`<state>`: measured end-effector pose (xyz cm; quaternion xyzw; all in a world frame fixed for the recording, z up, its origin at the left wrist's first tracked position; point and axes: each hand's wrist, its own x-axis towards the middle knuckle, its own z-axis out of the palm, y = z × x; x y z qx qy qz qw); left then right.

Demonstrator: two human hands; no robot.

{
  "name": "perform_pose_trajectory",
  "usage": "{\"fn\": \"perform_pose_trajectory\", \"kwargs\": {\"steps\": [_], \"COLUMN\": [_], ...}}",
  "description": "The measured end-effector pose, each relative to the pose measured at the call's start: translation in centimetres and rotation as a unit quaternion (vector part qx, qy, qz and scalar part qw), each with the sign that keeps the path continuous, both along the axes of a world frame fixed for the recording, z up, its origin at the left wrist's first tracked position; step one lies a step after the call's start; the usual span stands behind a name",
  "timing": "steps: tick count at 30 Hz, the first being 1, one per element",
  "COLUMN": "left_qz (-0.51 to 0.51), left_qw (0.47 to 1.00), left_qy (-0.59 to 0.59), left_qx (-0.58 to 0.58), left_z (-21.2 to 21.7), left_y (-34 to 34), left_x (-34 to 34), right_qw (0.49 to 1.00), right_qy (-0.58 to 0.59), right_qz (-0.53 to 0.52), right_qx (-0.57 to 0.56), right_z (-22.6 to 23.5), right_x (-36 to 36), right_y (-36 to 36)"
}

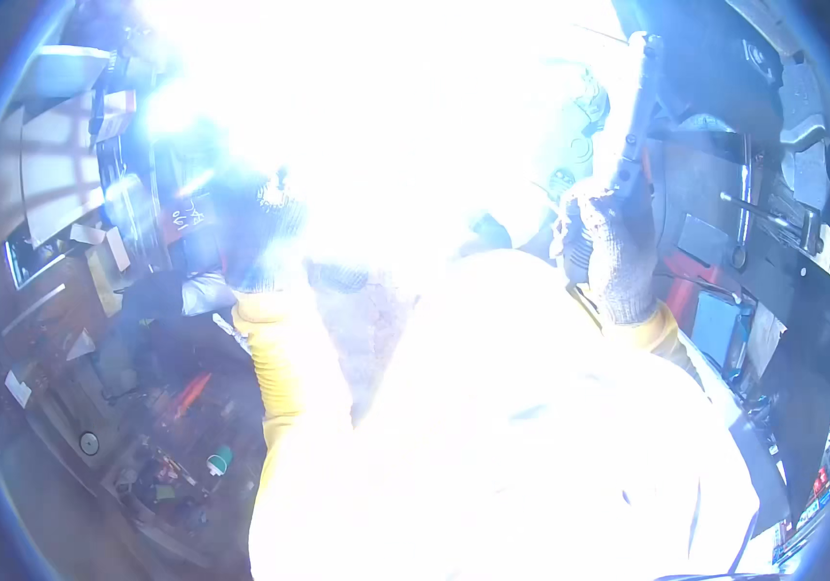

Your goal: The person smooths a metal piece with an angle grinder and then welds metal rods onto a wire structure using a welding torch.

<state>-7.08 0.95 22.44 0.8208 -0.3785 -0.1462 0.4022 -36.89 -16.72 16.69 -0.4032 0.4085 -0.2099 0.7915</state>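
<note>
glare [395,116]: washes out the middle, hiding whatever lies between the hands.
right hand [620,254]: gloved, its fingers seemingly curled around the bar's lower end.
bar [634,126]: long and dark, standing up from the right hand beside the glare.
left hand [258,247]: gloved, at the glare's left side; cannot tell whether its fingers are open or gripping.
good handling: probably a firm, steady hold on the bar, small slow movements, and eyes shielded from the brightness.
</note>
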Motion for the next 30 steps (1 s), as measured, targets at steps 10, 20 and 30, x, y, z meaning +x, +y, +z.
{"fn": "perform_pose_trajectory", "kwargs": {"steps": [10, 20, 30], "left_qz": [-0.011, -0.033, -0.046], "left_qw": [0.970, 0.963, 0.956], "left_qy": [-0.223, -0.243, -0.263], "left_qx": [0.095, 0.111, 0.124], "left_z": [0.3, 0.5, 0.4], "left_y": [-1.9, -1.9, -1.8], "left_x": [-1.2, -1.2, -0.9], "right_qw": [0.999, 0.997, 0.999], "right_qy": [-0.011, 0.014, 0.015], "right_qz": [-0.050, -0.056, -0.036], "right_qx": [-0.011, -0.047, -0.021], "right_z": [0.8, 0.5, 0.6], "right_x": [0.4, 0.8, 0.6], "right_y": [0.5, 0.6, 0.4]}}
